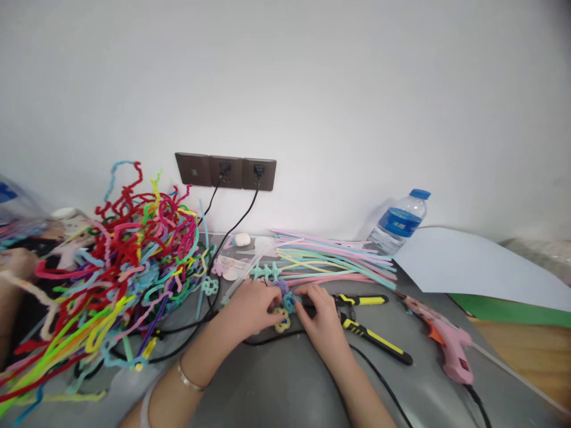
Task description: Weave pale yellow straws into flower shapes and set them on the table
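My left hand (pixel 252 308) is closed at a small cluster of fuzzy pipe-cleaner flowers, with its thumb near a yellow flower (pixel 282 327). A purple flower (pixel 281 286) sits by its fingertips. From the other side my right hand (pixel 320 310) pinches a blue flower (pixel 289 302). My fingers partly cover the flowers, so how they join cannot be seen. Just behind lie a mint pipe-cleaner piece (pixel 265 272) and, farther left, a mint flower (pixel 209 286). Black-and-yellow pliers (pixel 377 342) lie open beside my right hand.
A tangled heap of pipe cleaners (pixel 147 255) fills the left; another person's hand (pixel 20 264) is beyond it. Straight pastel pipe cleaners (pixel 334 261) lie by the wall. At right are a pink glue gun (pixel 450 345), water bottle (pixel 397 223) and white paper (pixel 477 267). Black cables (pixel 375 371) cross the table.
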`<state>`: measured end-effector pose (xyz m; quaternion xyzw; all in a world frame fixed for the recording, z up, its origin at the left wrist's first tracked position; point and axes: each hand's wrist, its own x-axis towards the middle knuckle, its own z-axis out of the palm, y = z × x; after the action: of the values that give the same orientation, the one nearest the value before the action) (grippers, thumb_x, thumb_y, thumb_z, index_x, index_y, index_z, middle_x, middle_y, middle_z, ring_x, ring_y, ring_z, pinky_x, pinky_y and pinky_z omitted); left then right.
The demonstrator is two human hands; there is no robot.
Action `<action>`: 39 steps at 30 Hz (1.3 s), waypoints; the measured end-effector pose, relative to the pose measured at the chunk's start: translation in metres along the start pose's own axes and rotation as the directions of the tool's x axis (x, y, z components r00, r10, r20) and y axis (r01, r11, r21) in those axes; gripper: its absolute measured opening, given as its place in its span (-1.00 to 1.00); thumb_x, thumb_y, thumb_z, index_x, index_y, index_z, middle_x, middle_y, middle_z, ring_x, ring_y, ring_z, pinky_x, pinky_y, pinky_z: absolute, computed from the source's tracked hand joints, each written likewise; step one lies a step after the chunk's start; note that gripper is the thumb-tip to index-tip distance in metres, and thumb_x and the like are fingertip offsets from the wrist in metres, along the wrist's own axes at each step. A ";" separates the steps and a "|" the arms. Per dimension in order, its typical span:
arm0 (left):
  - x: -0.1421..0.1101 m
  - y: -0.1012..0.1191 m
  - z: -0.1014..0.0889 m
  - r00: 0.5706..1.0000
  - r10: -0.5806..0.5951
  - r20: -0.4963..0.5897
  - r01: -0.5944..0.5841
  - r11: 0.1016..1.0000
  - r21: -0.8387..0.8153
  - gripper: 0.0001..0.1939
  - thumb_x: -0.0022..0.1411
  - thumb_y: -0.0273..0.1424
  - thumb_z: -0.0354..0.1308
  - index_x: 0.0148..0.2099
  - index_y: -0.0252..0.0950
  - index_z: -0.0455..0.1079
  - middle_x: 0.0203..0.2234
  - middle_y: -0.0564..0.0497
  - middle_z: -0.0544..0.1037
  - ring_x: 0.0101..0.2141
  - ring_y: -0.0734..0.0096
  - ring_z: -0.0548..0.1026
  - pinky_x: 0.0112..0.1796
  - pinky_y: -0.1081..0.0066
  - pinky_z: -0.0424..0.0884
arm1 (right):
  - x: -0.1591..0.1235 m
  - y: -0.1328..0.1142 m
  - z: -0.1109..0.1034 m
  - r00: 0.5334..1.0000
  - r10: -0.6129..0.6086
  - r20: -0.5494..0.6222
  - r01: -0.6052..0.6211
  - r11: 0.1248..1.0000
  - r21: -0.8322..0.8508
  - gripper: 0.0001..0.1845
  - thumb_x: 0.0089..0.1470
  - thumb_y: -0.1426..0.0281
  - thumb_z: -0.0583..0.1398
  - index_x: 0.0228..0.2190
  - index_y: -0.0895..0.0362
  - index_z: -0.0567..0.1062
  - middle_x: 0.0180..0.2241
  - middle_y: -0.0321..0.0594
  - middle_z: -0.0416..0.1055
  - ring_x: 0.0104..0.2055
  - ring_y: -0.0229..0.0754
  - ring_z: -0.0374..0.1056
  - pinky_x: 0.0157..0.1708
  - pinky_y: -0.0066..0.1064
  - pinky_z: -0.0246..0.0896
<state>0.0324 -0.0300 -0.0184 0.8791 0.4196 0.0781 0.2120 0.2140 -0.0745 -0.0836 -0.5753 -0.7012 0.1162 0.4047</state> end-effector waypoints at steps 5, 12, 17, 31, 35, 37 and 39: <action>-0.005 -0.024 -0.031 0.977 -0.154 -0.146 0.138 0.984 -0.114 -0.84 0.20 -0.39 0.05 -0.26 -0.25 0.46 -0.42 0.00 0.58 -0.39 0.33 0.48 -0.34 0.42 0.27 | 0.000 0.002 -0.003 0.998 0.004 -0.068 0.002 0.997 0.081 -0.89 0.17 0.45 0.06 -0.30 0.07 0.39 -0.29 -0.17 0.44 -0.20 -0.07 0.33 -0.19 -0.28 0.14; -0.006 -0.045 -0.025 0.961 -0.275 -0.015 0.272 0.956 -0.110 -0.90 0.09 -0.40 0.09 -0.40 -0.26 0.42 -0.48 -0.01 0.58 -0.40 0.30 0.49 -0.39 0.42 0.26 | -0.001 0.002 0.001 0.999 0.041 0.008 -0.040 0.996 -0.085 -0.89 0.08 0.47 0.12 -0.33 0.06 0.43 -0.34 -0.22 0.46 -0.21 -0.05 0.32 -0.20 -0.27 0.04; -0.006 -0.040 -0.017 0.940 -0.340 0.004 0.340 0.939 -0.059 -0.91 0.08 -0.37 0.11 -0.40 -0.25 0.41 -0.47 -0.01 0.59 -0.42 0.31 0.50 -0.43 0.43 0.21 | -0.001 0.001 0.002 0.999 0.035 0.022 -0.032 0.992 -0.123 -0.88 0.08 0.47 0.11 -0.33 0.06 0.43 -0.35 -0.25 0.46 -0.22 -0.07 0.32 -0.19 -0.27 0.01; -0.005 -0.027 -0.017 0.919 -0.393 0.018 0.392 0.919 0.026 -0.86 0.17 -0.35 0.11 -0.37 -0.29 0.43 -0.46 -0.06 0.59 -0.40 0.25 0.51 -0.45 0.40 0.16 | -0.001 -0.020 -0.011 0.922 -0.278 0.270 0.279 0.960 0.035 -0.74 0.09 0.48 0.16 -0.15 0.00 0.42 -0.14 -0.18 0.51 0.07 0.01 0.26 0.08 -0.08 -0.03; -0.005 -0.030 -0.018 0.922 -0.385 0.043 0.387 0.921 -0.036 -0.83 0.15 -0.33 0.11 -0.40 -0.29 0.43 -0.50 -0.06 0.59 -0.44 0.28 0.50 -0.46 0.41 0.18 | -0.002 -0.019 -0.009 0.901 -0.241 0.360 0.245 0.969 0.037 -0.71 0.04 0.51 0.18 -0.18 -0.03 0.45 -0.18 -0.25 0.53 0.10 0.02 0.23 0.18 0.05 -0.21; -0.005 -0.032 -0.017 0.925 -0.378 0.039 0.380 0.923 -0.055 -0.83 0.13 -0.34 0.10 -0.42 -0.30 0.44 -0.52 -0.06 0.59 -0.45 0.30 0.49 -0.46 0.41 0.18 | -0.002 -0.019 -0.008 0.899 -0.224 0.377 0.230 0.973 0.030 -0.73 0.04 0.51 0.18 -0.21 -0.03 0.45 -0.20 -0.27 0.53 0.10 0.01 0.23 0.21 0.10 -0.30; -0.004 -0.032 -0.016 0.928 -0.372 0.029 0.373 0.925 -0.076 -0.82 0.12 -0.35 0.08 -0.45 -0.31 0.43 -0.54 -0.06 0.58 -0.48 0.32 0.49 -0.47 0.42 0.19 | -0.002 -0.019 -0.009 0.898 -0.214 0.384 0.222 0.975 0.026 -0.73 0.02 0.53 0.16 -0.23 -0.02 0.46 -0.20 -0.27 0.52 0.09 -0.01 0.24 0.23 0.13 -0.38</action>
<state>0.0016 -0.0102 -0.0176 0.7748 0.5740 0.0468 0.2609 0.2065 -0.0851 -0.0665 -0.4628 -0.8279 0.1745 0.2645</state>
